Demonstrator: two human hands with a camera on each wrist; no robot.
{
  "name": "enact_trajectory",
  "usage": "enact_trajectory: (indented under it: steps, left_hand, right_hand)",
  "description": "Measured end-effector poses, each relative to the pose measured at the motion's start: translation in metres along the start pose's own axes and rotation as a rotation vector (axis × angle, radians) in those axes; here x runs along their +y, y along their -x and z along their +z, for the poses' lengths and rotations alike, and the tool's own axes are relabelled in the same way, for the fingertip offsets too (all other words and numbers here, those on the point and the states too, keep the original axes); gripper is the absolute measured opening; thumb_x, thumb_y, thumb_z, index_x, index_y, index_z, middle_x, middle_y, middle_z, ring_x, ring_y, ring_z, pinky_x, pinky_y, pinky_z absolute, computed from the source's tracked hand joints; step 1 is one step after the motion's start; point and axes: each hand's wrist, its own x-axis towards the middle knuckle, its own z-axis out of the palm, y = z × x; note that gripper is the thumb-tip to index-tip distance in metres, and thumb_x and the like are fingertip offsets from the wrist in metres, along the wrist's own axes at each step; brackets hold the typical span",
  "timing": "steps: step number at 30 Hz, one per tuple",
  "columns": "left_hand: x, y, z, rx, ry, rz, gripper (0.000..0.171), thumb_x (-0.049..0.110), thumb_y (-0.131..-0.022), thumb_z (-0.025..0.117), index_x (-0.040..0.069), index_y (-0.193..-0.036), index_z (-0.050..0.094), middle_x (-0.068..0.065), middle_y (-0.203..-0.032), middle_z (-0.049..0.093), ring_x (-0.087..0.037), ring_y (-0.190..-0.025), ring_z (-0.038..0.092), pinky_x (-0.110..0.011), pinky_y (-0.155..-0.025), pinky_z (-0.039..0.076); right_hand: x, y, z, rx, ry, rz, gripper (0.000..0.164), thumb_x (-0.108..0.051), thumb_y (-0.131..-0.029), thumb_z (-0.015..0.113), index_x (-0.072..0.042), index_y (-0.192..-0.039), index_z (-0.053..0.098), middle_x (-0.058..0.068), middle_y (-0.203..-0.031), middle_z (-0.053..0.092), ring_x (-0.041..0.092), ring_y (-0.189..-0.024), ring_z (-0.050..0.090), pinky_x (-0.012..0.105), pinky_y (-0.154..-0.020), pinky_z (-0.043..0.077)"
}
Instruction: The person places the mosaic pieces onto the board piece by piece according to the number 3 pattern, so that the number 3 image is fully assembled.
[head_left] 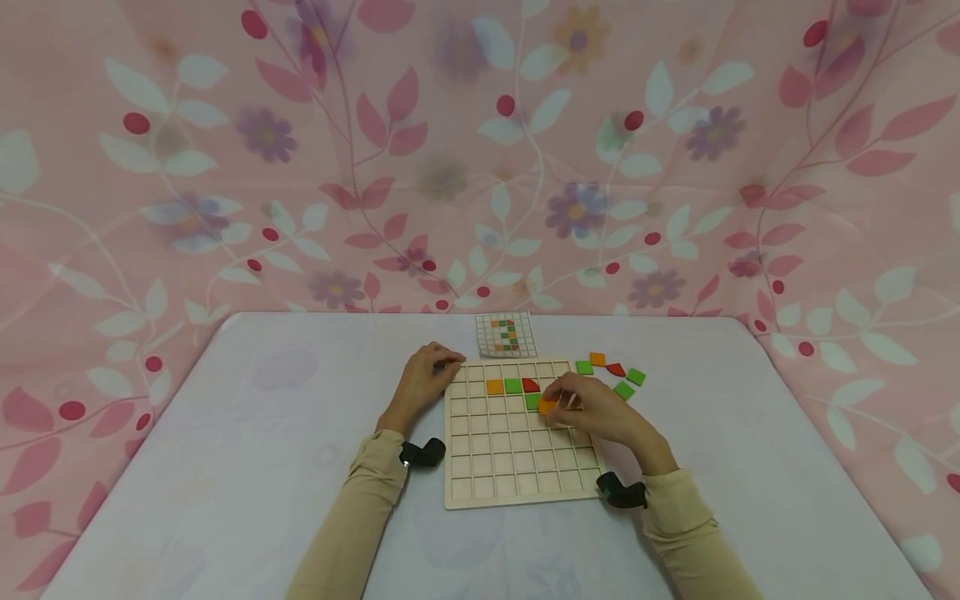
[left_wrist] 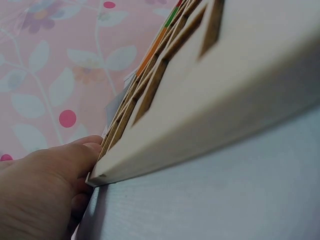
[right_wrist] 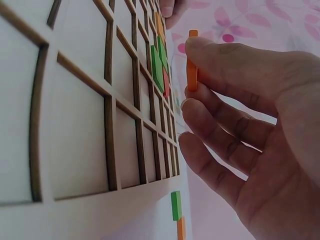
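Observation:
A pale wooden grid board (head_left: 480, 487) lies on the table, with an orange square tile (head_left: 495, 387), a green tile (head_left: 513, 386) and a red rounded tile (head_left: 531, 385) along one row. Another green tile (head_left: 532, 402) sits one row nearer, below the red one. My left hand (head_left: 424, 379) grips the board's far left corner; in the left wrist view the hand's (left_wrist: 55, 180) fingertips are at that corner. Between thumb and fingertip, my right hand (head_left: 600, 408) pinches an orange tile (right_wrist: 192, 65), held on edge above the board beside that nearer green tile.
Behind the board lies a pattern card (head_left: 483, 337) printed with a coloured grid. Loose tiles lie off the board's far right corner: an orange one (head_left: 597, 359), a red rounded one (head_left: 616, 369) and several green ones (head_left: 636, 377). A flowered pink cloth (head_left: 480, 167) hangs behind the table.

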Motion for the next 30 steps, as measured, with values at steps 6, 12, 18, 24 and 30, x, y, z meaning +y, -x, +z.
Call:
enact_trajectory:
  steps: [6, 12, 18, 24, 30]
  left_hand:
    - [0.001, 0.0, 0.0, -0.007, 0.008, -0.019, 0.014, 0.014, -0.089, 0.065, 0.011, -0.099, 0.074, -0.006, -0.095, 0.065, -0.02, -0.087, 0.058, -0.036, -0.078, 0.046]
    - [0.0, 0.0, 0.0, -0.012, -0.006, -0.028, 0.014, 0.014, -0.089, 0.065, 0.011, -0.099, 0.074, -0.006, -0.096, 0.065, -0.019, -0.087, 0.057, -0.035, -0.079, 0.046]
    - [0.0, -0.001, 0.0, -0.018, -0.001, -0.031, 0.014, 0.014, -0.089, 0.065, 0.011, -0.099, 0.074, -0.006, -0.096, 0.065, -0.02, -0.087, 0.057, -0.035, -0.079, 0.046]
    - [-0.001, -0.001, 0.0, -0.013, 0.0, -0.022, 0.014, 0.015, -0.089, 0.065, 0.012, -0.099, 0.074, -0.006, -0.096, 0.066, -0.02, -0.088, 0.058, -0.035, -0.079, 0.046]
    - [-0.002, -0.001, 0.001, -0.006, 0.0, -0.013, 0.013, 0.014, -0.089, 0.065, 0.012, -0.098, 0.075, -0.006, -0.094, 0.066, -0.02, -0.087, 0.058, -0.036, -0.079, 0.046]
  right_hand:
    - [-0.004, -0.002, 0.005, -0.015, -0.017, 0.022, 0.024, -0.02, -0.083, 0.073, -0.014, -0.104, 0.064, -0.003, -0.095, 0.062, 0.013, -0.085, 0.055, 0.024, -0.074, 0.048]
    - [-0.006, -0.002, 0.007, -0.021, 0.022, 0.016, 0.023, -0.02, -0.082, 0.073, -0.014, -0.102, 0.065, -0.003, -0.095, 0.061, 0.015, -0.085, 0.055, 0.023, -0.073, 0.048]
    - [-0.007, -0.002, 0.009, -0.019, 0.07, -0.01, 0.021, -0.019, -0.082, 0.073, -0.013, -0.101, 0.065, -0.003, -0.094, 0.061, 0.015, -0.084, 0.055, 0.023, -0.072, 0.048]
    - [-0.007, -0.003, 0.01, -0.015, 0.133, -0.042, 0.021, -0.02, -0.082, 0.073, -0.012, -0.1, 0.065, -0.002, -0.093, 0.06, 0.015, -0.083, 0.055, 0.022, -0.07, 0.046]
    - [-0.004, -0.004, 0.014, -0.024, 0.148, -0.015, 0.021, -0.022, -0.083, 0.073, -0.014, -0.101, 0.065, -0.004, -0.093, 0.059, 0.013, -0.083, 0.054, 0.023, -0.072, 0.046]
